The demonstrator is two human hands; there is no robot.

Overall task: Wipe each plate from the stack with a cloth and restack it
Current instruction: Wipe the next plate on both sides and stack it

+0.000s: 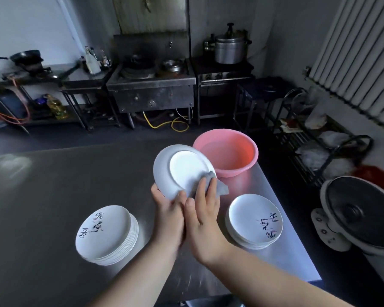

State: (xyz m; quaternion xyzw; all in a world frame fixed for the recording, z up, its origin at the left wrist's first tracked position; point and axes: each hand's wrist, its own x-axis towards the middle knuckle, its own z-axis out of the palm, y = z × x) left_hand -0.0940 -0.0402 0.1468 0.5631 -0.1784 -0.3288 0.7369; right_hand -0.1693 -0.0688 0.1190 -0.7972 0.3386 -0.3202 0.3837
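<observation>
Head camera looks down on a steel table (53, 185), where a tall stack of plates (108, 234) on the person's left stands well apart from a shorter stack (254, 220) on the right, with a pink basin (226, 151) beyond them. Which stack is wiped I cannot tell for certain; judging by height, the job seems less than half done. Between the stacks, raised above the table, a single plate (182, 169) is tilted on edge, its underside and foot ring turned toward the person, its top face pointing away toward the basin. The left hand (167, 207) grips its lower rim, fingers curled behind. The right hand (204, 209) presses a grey cloth (217, 187) against the underside with fairly straight fingers.
</observation>
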